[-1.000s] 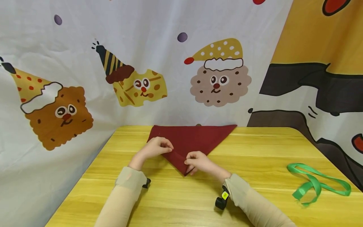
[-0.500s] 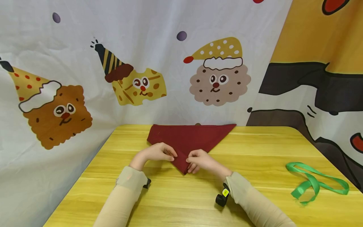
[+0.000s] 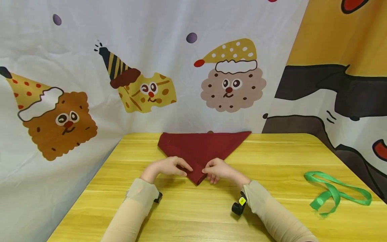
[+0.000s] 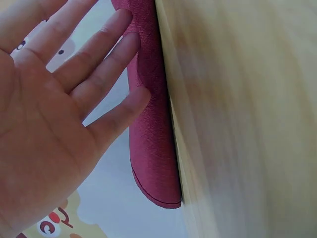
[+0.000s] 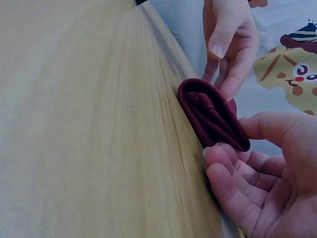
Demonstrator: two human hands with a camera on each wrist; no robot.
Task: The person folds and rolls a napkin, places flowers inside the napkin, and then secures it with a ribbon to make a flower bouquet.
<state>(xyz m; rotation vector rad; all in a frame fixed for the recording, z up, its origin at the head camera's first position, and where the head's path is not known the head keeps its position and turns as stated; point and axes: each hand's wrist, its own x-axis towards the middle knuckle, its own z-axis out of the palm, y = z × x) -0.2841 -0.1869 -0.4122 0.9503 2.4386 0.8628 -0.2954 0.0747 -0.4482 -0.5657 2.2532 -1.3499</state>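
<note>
A dark red cloth napkin [image 3: 202,144], folded to a rough triangle, lies at the back of the table with its narrow tip towards me. My left hand [image 3: 169,166] is at the left side of the tip, its fingertips on the fabric. Seen from the left wrist, that hand's fingers [image 4: 99,74] are long and spread over the napkin. On the other side my right hand [image 3: 220,169] pinches the tip between thumb and fingers. The right wrist view shows the napkin's end [image 5: 213,114] as several layers folded inside one another, between right thumb and fingers.
A green ribbon [image 3: 332,193] lies loosely looped on the right of the wooden table [image 3: 193,218]. Behind the table's back edge hangs a white curtain [image 3: 151,27] with cartoon biscuit and cheese prints. Each wrist carries a small black camera mount.
My left hand has slid along the napkin's left edge, towards me and right, closer to my right hand. The right hand has shifted slightly right, still at the tip.
</note>
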